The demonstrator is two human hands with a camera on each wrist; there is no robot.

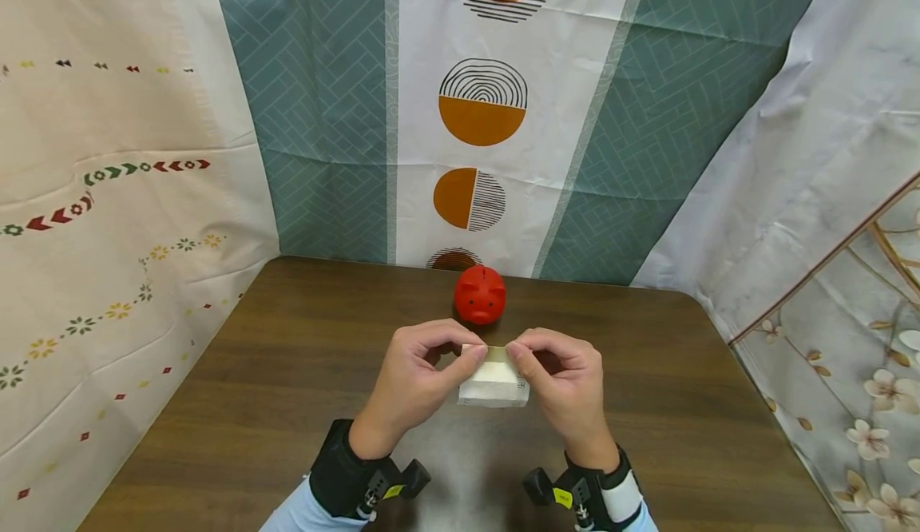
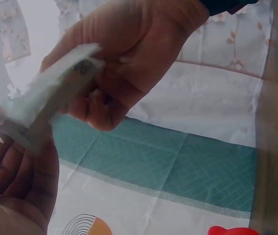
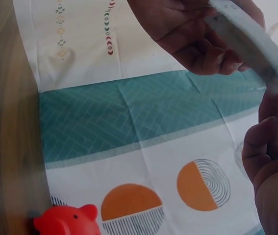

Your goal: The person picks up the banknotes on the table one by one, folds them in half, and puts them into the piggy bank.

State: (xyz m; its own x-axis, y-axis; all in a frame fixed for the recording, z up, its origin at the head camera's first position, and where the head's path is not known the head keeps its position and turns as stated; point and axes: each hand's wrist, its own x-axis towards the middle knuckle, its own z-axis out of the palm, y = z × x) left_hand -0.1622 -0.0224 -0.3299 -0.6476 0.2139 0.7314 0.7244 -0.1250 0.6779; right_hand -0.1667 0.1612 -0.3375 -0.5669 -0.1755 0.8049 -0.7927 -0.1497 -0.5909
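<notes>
The left hand [image 1: 424, 368] pinches the left end of the upper edge of a folded pale sheet [image 1: 496, 388] between thumb and index finger. The right hand [image 1: 568, 380] pinches the right end of the same edge in the same manner, so the gap within each grip is narrow, limited to the thickness of the sheet. The sheet is located between the 2 hands, raised off the brown table [image 1: 323, 348], with its creased lower part facing the wearer. A small dark printed mark is visible near its right end; its content is too small to read. In both wrist views the sheet is blurred and appears as a narrow strip spanning the 2 hands. A red piggy bank [image 1: 479, 299] stands upright on the table, near the far edge, just beyond the hands and apart from them; its top bears 1 slot and its face is directed toward the wearer. Each wrist carries a strap with 1 small black camera module, the left module [image 1: 414, 479] and the right module [image 1: 537, 487] both pointing inward. Behind the table hangs a teal and white cloth [image 1: 323, 117] printed with orange circles.
</notes>
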